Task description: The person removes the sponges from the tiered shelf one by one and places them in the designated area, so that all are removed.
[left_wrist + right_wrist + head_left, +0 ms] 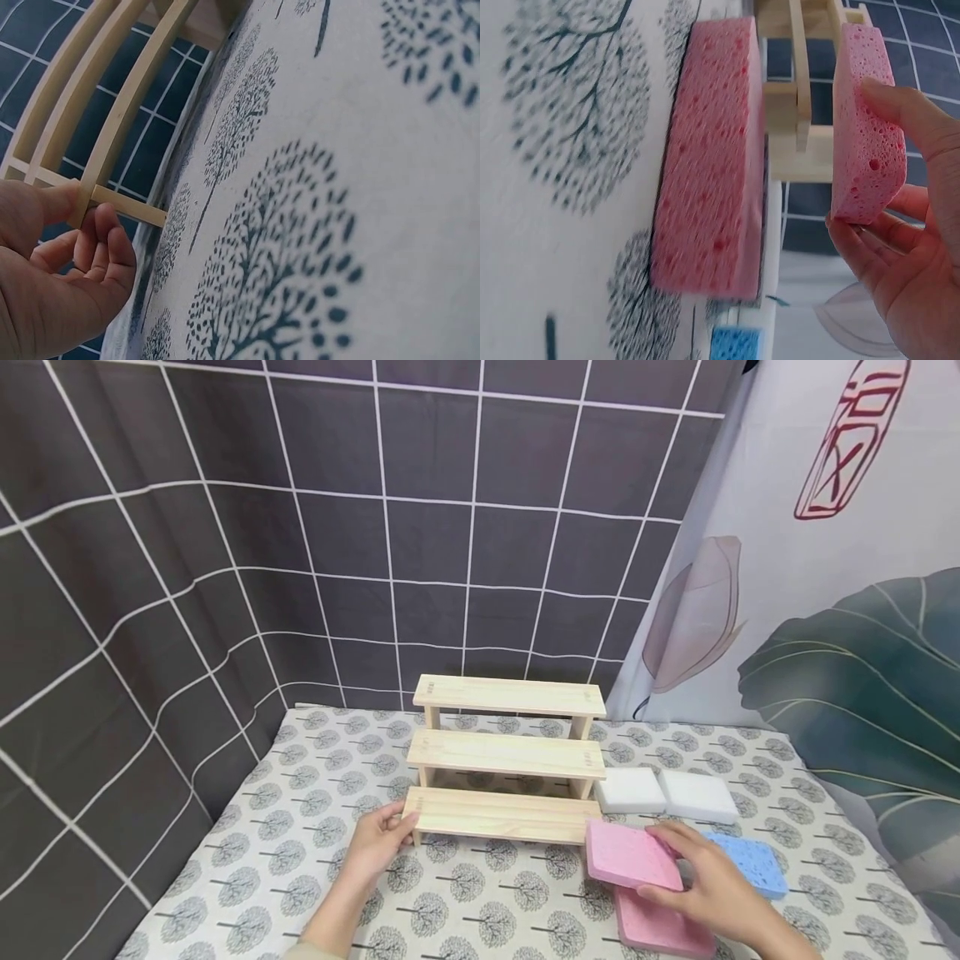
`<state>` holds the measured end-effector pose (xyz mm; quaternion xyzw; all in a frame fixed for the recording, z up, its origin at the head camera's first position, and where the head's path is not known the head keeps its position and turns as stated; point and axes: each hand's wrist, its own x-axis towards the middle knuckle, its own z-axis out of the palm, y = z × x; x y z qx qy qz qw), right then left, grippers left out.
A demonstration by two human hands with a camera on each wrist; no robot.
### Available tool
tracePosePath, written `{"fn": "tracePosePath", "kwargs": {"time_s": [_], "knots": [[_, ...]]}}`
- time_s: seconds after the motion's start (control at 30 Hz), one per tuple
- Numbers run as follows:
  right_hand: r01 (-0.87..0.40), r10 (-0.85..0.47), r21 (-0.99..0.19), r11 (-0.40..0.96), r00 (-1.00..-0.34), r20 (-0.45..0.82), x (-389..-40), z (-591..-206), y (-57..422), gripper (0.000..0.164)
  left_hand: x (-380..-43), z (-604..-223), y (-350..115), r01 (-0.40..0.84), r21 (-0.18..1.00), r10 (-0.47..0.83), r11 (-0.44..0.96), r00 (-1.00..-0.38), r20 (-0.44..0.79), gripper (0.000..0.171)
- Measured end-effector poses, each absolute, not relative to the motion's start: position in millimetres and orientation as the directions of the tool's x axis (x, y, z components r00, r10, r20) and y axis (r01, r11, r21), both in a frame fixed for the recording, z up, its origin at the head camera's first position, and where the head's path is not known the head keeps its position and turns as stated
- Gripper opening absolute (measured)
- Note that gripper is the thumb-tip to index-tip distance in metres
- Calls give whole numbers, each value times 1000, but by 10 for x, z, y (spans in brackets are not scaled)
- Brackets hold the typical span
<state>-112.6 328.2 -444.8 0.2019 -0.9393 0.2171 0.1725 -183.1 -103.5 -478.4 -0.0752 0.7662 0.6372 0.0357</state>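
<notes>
A three-step wooden rack (504, 815) stands on the cloth-covered table. My left hand (377, 841) pinches the left end of its lowest step, thumb on top and fingers beneath, as the left wrist view also shows. In my right hand (701, 878) is a pink sponge (632, 855), gripped by its edges and raised off the table near the rack's lower right corner. In the right wrist view the held sponge (866, 127) is apart from a second pink sponge (705, 157), which lies on the cloth below it.
Two white sponges (630, 791) lie side by side, right of the rack. A blue sponge (752, 863) rests behind my right hand. The tree-patterned tablecloth (285, 860) reaches back to a dark gridded curtain (427, 543); a floral curtain (847, 610) hangs on the right.
</notes>
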Motion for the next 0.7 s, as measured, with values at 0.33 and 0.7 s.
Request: {"fn": "tracePosePath", "kwargs": {"time_s": [0.33,0.7], "knots": [[-466,-313,-307,830,-844,436,-1034,-4531,3551,77,-1837,-4801,-1034,-145,976,-63,163,-989,-137,44],[-319,-231,-283,904,-924,304,-908,-4561,3866,77,-1826,-4793,-1033,-142,977,-58,157,-989,-134,46]]}}
